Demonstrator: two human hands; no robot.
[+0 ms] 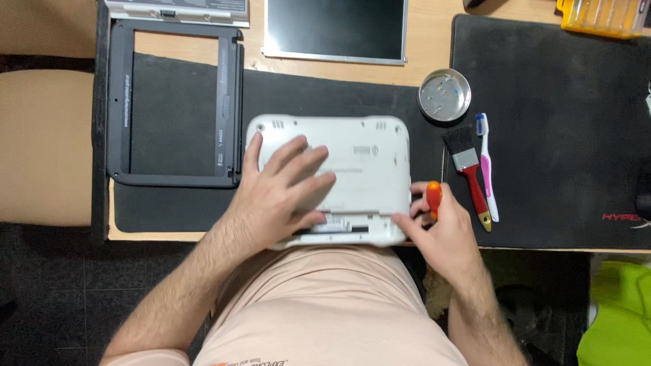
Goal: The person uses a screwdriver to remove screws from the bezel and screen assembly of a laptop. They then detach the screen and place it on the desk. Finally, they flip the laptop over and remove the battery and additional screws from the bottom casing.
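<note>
A white laptop base (359,146) lies upside down on a black mat (176,122) at the near edge of the desk. My left hand (281,190) rests flat on its underside, fingers spread. My right hand (441,227) is at the laptop's near right corner and holds a screwdriver with an orange handle (434,196); its fingertips touch the laptop's edge by the open battery slot (339,227).
A black screen bezel frame (234,102) lies to the left. A bare display panel (336,30) lies at the back. A round metal dish (444,95) holds small screws. A red-handled brush (468,173) and a pink toothbrush (487,176) lie on the right mat (563,122). A yellow case (600,17) sits at the far right.
</note>
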